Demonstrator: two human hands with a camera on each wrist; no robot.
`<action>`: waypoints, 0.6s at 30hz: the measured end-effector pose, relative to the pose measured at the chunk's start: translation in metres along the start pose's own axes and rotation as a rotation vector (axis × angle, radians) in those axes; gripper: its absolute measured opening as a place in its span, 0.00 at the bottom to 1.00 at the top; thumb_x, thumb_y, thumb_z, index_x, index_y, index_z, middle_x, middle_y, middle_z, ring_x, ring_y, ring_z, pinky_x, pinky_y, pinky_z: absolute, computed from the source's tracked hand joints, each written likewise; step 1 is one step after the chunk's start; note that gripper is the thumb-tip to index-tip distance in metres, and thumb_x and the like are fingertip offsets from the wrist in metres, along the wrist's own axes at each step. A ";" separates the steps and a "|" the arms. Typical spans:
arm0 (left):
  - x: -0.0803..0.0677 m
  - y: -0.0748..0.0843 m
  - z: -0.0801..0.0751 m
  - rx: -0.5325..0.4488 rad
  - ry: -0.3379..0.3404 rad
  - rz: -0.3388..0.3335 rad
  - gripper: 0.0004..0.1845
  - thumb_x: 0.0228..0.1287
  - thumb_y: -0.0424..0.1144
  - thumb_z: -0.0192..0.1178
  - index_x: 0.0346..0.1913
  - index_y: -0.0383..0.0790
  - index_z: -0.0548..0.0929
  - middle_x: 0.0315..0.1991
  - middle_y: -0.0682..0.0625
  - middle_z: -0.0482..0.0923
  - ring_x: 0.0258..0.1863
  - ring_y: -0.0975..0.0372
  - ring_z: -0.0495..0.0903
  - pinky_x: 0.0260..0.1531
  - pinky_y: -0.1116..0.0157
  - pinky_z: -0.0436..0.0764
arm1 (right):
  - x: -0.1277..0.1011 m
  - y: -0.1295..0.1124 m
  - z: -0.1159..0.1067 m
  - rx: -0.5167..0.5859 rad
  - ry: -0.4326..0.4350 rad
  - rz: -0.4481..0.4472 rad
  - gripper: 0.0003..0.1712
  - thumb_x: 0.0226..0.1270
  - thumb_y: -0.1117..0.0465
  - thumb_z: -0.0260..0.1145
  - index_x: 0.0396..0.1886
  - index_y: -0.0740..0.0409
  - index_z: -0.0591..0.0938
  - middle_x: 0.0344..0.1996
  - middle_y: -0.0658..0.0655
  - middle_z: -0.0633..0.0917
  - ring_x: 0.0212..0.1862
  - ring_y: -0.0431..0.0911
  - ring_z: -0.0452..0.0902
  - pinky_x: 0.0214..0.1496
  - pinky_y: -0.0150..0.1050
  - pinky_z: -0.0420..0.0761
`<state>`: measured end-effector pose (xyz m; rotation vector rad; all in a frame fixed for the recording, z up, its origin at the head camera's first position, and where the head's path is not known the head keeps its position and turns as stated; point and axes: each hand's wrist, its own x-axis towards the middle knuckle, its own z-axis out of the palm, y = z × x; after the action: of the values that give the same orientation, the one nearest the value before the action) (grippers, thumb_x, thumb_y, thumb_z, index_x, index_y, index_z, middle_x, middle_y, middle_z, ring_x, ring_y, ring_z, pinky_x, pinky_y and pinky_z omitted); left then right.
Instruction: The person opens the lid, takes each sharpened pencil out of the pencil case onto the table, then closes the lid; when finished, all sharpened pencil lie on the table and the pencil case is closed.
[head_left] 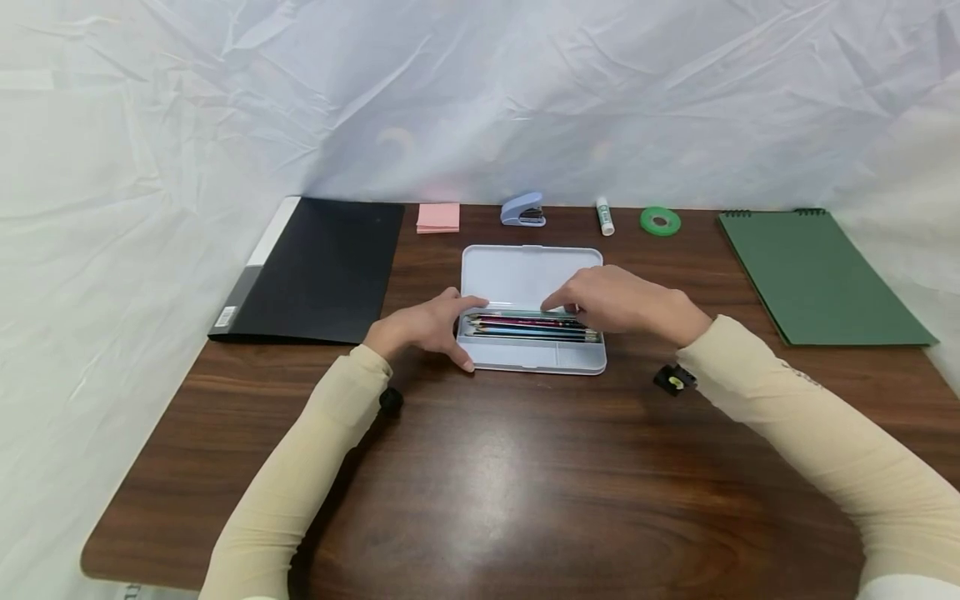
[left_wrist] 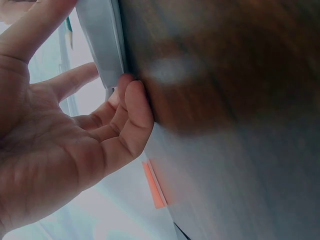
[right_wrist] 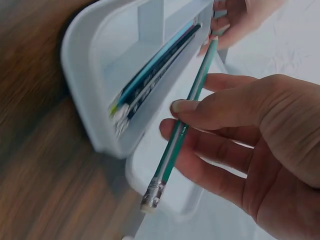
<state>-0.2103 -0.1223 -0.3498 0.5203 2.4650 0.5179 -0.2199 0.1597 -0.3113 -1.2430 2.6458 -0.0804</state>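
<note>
Along the far edge of the brown wooden table [head_left: 480,500] lie a pink pad of sticky notes [head_left: 438,217], a pale blue stapler [head_left: 523,209], a white glue stick [head_left: 604,216] and a roll of green tape [head_left: 660,221], left to right. A black folder [head_left: 318,268] lies far left, a green spiral notebook [head_left: 817,275] far right. Creased white sheeting [head_left: 480,92] hangs behind.

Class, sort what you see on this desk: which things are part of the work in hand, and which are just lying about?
In use:
right hand pinching the green pencil
left hand steadying the pencil case
pencils in the case

Lying about:
black folder
pink sticky notes
stapler
glue stick
green tape roll
green notebook
</note>
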 end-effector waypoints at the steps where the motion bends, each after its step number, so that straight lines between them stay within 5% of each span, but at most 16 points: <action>1: 0.000 0.000 0.000 0.000 0.000 0.001 0.55 0.50 0.49 0.78 0.79 0.54 0.56 0.62 0.42 0.61 0.60 0.52 0.67 0.59 0.53 0.71 | -0.004 0.003 -0.001 -0.001 0.006 0.003 0.25 0.65 0.74 0.61 0.57 0.49 0.85 0.41 0.52 0.89 0.37 0.42 0.80 0.39 0.42 0.79; 18: -0.001 0.002 0.001 0.002 0.000 0.002 0.55 0.50 0.49 0.79 0.78 0.54 0.56 0.62 0.42 0.61 0.59 0.52 0.67 0.57 0.54 0.72 | -0.085 0.068 -0.009 0.076 0.117 0.176 0.27 0.59 0.79 0.62 0.56 0.55 0.85 0.42 0.54 0.89 0.35 0.41 0.80 0.31 0.38 0.74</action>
<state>-0.2089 -0.1211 -0.3496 0.5238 2.4650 0.5167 -0.2202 0.2681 -0.2973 -1.0061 2.8108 -0.2298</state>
